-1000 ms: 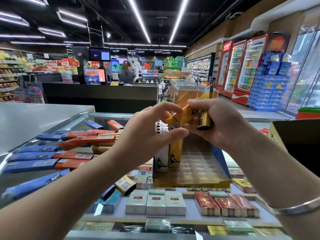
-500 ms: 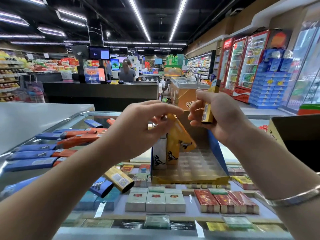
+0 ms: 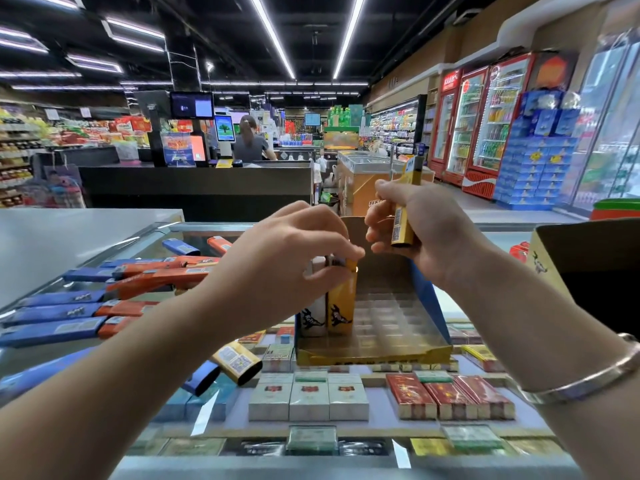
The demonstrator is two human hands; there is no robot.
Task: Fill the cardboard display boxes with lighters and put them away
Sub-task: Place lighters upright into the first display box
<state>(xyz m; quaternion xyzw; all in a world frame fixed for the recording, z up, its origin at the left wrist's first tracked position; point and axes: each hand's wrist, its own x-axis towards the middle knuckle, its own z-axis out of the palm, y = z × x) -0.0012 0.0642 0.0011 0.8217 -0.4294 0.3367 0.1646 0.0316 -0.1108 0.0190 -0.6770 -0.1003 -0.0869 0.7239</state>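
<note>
Head view, display box (image 3: 374, 355) holding two upright lighters (image 3: 329, 311)

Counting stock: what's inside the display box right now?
The display box holds a white lighter and a yellow lighter upright; other slots look empty. The left hand covers their tops.

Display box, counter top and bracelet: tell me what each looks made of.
Display box: printed cardboard, judging by the bare brown inside of its back flap and folded edges. Counter top: glass, probably, since packets show through it and it carries glare streaks. Bracelet: polished metal, silver-coloured, with a bright highlight along its band.
</note>
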